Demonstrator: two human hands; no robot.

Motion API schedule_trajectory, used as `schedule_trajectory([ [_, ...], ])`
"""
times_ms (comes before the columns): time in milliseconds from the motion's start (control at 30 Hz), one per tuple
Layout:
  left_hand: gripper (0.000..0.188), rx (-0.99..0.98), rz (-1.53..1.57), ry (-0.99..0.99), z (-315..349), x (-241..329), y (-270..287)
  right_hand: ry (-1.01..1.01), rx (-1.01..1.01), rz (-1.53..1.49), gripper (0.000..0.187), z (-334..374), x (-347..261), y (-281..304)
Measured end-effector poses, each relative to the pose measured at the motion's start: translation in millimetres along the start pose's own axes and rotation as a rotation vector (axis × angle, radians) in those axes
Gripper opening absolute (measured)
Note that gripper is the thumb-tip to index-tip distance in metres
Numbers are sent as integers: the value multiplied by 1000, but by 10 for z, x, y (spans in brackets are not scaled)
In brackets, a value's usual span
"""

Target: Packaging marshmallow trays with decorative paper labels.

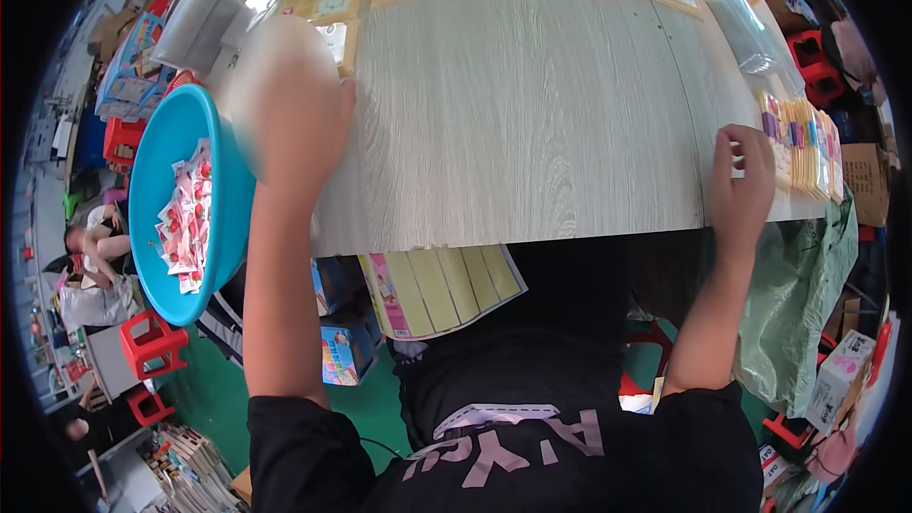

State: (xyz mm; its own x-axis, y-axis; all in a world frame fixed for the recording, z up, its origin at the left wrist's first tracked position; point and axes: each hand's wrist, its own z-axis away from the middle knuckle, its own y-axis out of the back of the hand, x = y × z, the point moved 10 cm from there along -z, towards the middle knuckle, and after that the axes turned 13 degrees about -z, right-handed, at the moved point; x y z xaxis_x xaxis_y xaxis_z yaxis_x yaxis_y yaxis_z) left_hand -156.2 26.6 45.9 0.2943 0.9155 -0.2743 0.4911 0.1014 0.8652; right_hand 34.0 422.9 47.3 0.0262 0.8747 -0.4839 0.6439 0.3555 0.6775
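Head view: blur hides fingers of the left hand (296, 123), their grip unclear, beside the blue basin (232, 218); the right hand (746, 179) curls halfway, any hold unclear, near stacked packs (806, 150).

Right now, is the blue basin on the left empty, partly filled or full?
Partly filled: pink and white packets lie inside the blue basin, with bare inner wall visible around them.

Sachets (190, 218) lie in the basin (226, 214), left of the table (513, 114).
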Motion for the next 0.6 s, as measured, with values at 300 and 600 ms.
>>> schedule_trajectory([
  [300, 45, -188, 267, -147, 395, 650, 289, -37, -117, -212, 11, 66, 0, -216],
  [600, 30, 578, 504, -78, 1409, 227, 865, 353, -79, -479, 5, 662, -743, -113],
])
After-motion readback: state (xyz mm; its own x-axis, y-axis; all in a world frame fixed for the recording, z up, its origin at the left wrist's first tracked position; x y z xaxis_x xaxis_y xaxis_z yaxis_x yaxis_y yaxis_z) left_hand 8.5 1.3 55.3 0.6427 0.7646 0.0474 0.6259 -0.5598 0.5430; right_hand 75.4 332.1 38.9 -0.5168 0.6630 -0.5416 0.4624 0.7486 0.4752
